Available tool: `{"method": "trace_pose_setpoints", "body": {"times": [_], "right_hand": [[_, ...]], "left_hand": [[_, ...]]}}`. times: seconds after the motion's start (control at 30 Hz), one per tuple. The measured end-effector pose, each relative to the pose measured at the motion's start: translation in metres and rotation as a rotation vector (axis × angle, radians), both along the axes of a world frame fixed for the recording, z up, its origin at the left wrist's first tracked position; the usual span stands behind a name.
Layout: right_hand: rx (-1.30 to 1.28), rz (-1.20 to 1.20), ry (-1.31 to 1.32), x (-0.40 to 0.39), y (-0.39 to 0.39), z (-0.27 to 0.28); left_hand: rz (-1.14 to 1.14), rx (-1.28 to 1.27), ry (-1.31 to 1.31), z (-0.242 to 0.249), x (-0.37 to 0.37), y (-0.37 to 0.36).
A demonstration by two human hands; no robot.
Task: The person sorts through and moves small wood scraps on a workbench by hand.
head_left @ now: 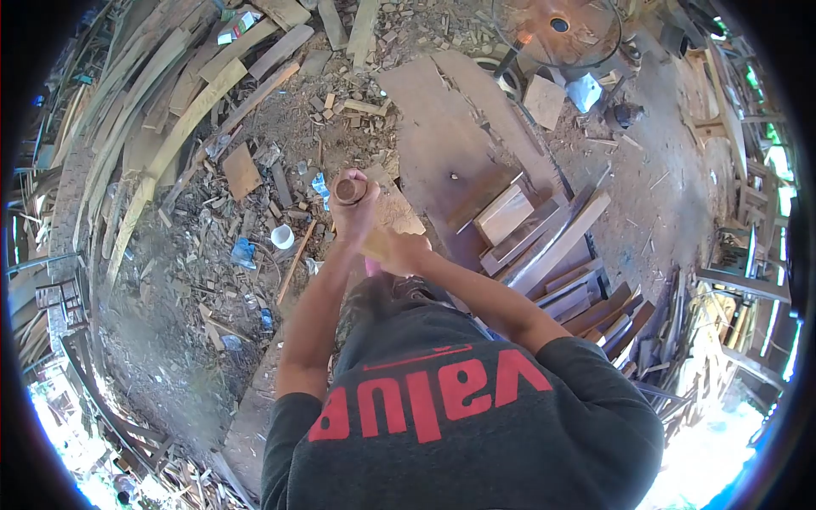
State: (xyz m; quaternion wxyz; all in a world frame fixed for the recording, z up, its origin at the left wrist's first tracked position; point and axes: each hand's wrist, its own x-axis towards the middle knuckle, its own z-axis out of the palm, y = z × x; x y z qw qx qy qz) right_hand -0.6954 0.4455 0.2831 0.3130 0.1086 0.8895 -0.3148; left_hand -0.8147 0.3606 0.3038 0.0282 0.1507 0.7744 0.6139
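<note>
In the head view, my left hand [357,214] is stretched out in front of me, its fingers wrapped round a brown wooden piece with a round end [348,190] that faces up. Closer to my body, my right hand [410,252] is closed on a pale yellowish flat piece [378,246], whose exact kind I cannot tell. This pale piece lies right beside my left wrist. Below both hands are my lap and dark clothing.
Wooden boards and planks [544,234] are stacked at my right on a broad brown sheet [433,127]. Long planks [191,127] lean at the left. Wood scraps litter the ground, with a white cup [282,237] among them. A round fan [557,30] stands ahead.
</note>
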Motion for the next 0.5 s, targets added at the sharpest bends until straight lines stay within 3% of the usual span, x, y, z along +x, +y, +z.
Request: {"method": "trace_pose_setpoints", "body": {"times": [0.17, 0.37, 0.5], "right_hand": [[-0.026, -0.105, -0.126, 0.025, 0.037, 0.034], [-0.369, -0.455, -0.158, 0.082, 0.102, 0.052], [-0.485, -0.595, 0.003, 0.098, 0.131, 0.055]], "left_hand": [[0.129, 0.075, -0.076, -0.001, 0.007, 0.004], [0.188, 0.102, -0.12, 0.003, 0.007, 0.008], [0.231, 0.009, -0.072, 0.009, 0.006, 0.011]]}}
